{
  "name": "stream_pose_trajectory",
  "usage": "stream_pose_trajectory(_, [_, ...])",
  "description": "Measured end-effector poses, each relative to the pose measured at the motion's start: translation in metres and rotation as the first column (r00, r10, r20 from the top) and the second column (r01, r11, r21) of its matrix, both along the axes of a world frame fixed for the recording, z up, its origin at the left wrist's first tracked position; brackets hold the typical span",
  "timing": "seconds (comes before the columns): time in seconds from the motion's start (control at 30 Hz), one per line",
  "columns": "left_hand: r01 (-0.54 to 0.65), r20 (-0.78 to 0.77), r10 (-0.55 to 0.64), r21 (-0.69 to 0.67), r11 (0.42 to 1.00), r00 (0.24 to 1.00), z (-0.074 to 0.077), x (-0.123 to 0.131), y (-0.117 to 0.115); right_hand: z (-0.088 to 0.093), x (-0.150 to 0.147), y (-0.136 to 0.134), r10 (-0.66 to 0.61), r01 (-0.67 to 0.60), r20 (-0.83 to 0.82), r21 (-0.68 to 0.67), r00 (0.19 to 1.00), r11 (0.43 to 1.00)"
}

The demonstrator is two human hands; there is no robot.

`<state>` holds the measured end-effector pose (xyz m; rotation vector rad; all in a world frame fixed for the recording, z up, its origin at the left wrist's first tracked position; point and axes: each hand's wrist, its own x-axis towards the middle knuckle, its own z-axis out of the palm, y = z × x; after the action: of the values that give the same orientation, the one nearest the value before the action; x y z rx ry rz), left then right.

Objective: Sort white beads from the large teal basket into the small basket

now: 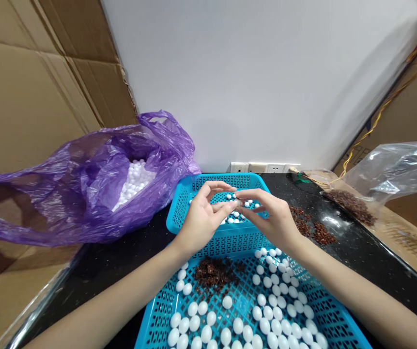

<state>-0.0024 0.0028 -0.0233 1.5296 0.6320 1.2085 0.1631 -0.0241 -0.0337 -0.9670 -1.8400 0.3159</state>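
My left hand [203, 215] and my right hand [271, 218] meet fingertip to fingertip above the far blue basket [181, 203]. Their fingers pinch together on something too small to name, perhaps a white bead. Several white beads [235, 215] lie in that far basket beneath my hands. The near blue basket [157, 310] holds several white beads [266, 310] and a pile of small dark brown pieces [213, 274].
A purple plastic bag [84, 184] full of white beads lies at the left. Brown pieces [313, 230] are scattered on the black table [357, 252], beside a clear bag [386, 179] holding more. Cardboard [23, 97] lines the left side; wall sockets [262, 167] sit behind.
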Motion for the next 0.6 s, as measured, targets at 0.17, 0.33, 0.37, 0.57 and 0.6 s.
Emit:
stream_pose_trajectory(0.17, [-0.178, -0.091, 0.179, 0.019, 0.984, 0.98, -0.0024, -0.0019, 0.0025, -0.0013, -0.0012, 0.0006, -0.034, 0.032, -0.039, -0.054, 0.999, 0.998])
stream_pose_trajectory(0.33, [-0.278, -0.112, 0.262, -0.178, 0.944, 0.959, -0.0026, -0.0045, 0.0092, -0.0033, -0.0007, 0.0023, -0.031, 0.023, -0.065, -0.119, 0.997, 0.993])
stream_pose_trajectory(0.37, [-0.275, -0.102, 0.259, -0.202, 0.94, 0.96, -0.0023, -0.0044, 0.0096, -0.0036, -0.0005, 0.0027, -0.031, 0.023, -0.066, -0.125, 0.997, 0.992])
stream_pose_trajectory(0.57, [-0.269, -0.077, 0.26, -0.153, 0.951, 0.963, -0.0015, -0.0043, 0.0091, -0.0054, 0.0007, 0.0037, -0.047, 0.042, -0.037, -0.133, 0.998, 0.99])
stream_pose_trajectory(0.6, [-0.273, -0.073, 0.265, -0.135, 0.953, 0.962, -0.0014, -0.0044, 0.0091, -0.0056, 0.0009, 0.0039, -0.052, 0.047, -0.035, -0.131, 0.998, 0.99])
